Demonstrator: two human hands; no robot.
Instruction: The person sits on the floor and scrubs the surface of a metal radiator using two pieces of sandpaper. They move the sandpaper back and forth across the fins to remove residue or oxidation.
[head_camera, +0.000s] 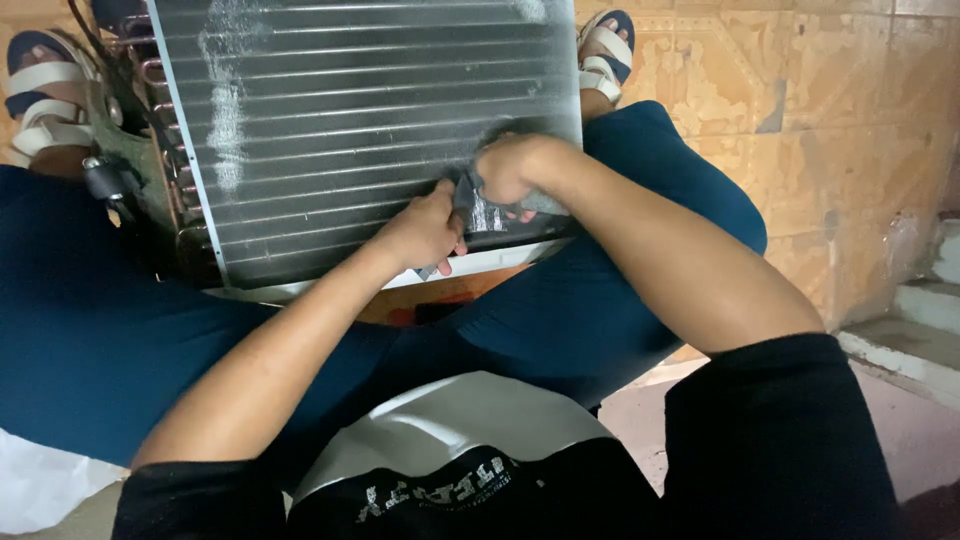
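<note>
1. The right hand presses a grey cloth flat on the metal coil panel, fingers closed on it.
2. The left hand, at 8 o'clock from the right, pinches the lower corner of the same cloth.
3. The panel stands between the knees, reaching to 12 o'clock.
4. White dust patches remain at 10 o'clock, so the wiping seems only partly done.

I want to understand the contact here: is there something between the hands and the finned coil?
Yes. A small grey cloth lies between both hands and the finned coil. The right hand presses it on the fins near the lower edge; the left hand grips its other end. Nothing else intervenes.
</note>
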